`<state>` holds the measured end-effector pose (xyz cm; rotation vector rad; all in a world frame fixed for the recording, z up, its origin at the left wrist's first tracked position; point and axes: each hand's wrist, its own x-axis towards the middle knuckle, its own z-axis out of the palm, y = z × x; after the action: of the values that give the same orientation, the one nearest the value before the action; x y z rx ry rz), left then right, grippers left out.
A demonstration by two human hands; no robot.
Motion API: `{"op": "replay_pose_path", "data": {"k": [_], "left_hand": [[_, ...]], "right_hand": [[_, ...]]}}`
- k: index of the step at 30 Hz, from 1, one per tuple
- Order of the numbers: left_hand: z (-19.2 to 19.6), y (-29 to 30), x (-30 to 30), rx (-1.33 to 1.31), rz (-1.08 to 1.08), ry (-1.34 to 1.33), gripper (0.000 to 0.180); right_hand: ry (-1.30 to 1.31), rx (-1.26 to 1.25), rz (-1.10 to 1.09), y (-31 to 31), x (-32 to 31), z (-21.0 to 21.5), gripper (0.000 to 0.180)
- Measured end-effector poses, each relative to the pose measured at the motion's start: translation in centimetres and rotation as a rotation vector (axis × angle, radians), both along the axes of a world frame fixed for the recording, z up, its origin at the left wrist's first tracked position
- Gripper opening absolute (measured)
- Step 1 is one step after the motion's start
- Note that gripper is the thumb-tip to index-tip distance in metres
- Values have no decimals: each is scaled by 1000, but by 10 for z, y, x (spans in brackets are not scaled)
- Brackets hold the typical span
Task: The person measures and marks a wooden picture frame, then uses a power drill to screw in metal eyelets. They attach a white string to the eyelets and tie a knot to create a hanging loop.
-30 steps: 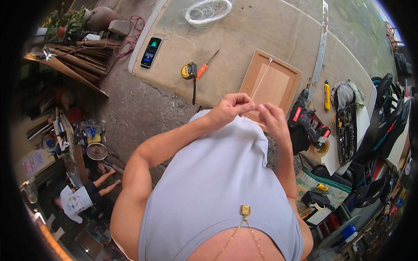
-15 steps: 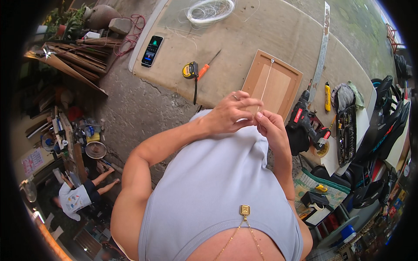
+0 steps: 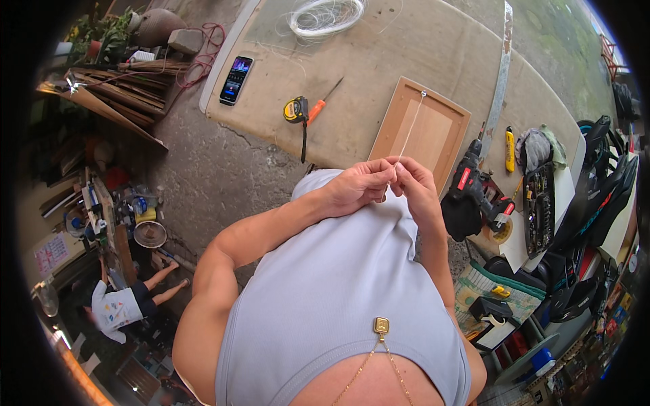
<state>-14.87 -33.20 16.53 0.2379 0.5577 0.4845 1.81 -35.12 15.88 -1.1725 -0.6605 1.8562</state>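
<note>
A wooden frame (image 3: 440, 122) with a brown backing lies at the table's near edge. From a small metal eyelet (image 3: 424, 93) at its far side, a thin white cord (image 3: 409, 132) runs taut toward me. My left hand (image 3: 362, 183) and my right hand (image 3: 414, 186) meet at the frame's near edge, both closed in a pinch on the cord. The fingertips touch or nearly touch, and the cord's end between them is mostly hidden.
Left of the frame lie an orange screwdriver (image 3: 325, 101), a yellow tape measure (image 3: 296, 109) and a phone (image 3: 236, 80). A clear line coil (image 3: 326, 18) sits farther back. On the right are a power drill (image 3: 470, 179), yellow cutter (image 3: 509, 150) and metal ruler (image 3: 502, 78). Another person (image 3: 118, 308) is at lower left.
My left hand's fingers, spread before, have closed on the cord beside my right hand. Both hands have shifted slightly. The phone's screen picture differs, and the other person's arm has moved.
</note>
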Motion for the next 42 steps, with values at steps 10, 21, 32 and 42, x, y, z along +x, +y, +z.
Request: {"op": "replay_pose_path", "data": {"k": [10,21,32,42], "left_hand": [[13,12,-6,1686,-60,706,17],[-7,13,-12,842,-11,382,11],[-20,17,-43,468,218,507,11],[-41,42,-66,1069,-189,822,13]], "right_hand": [[-94,-2,100,-13,8,31,27],[-756,675,77,22,9,14,18],[-733,644,303,36,-15,-1,12],[-969,454,299,15,-37,-15,11]]}}
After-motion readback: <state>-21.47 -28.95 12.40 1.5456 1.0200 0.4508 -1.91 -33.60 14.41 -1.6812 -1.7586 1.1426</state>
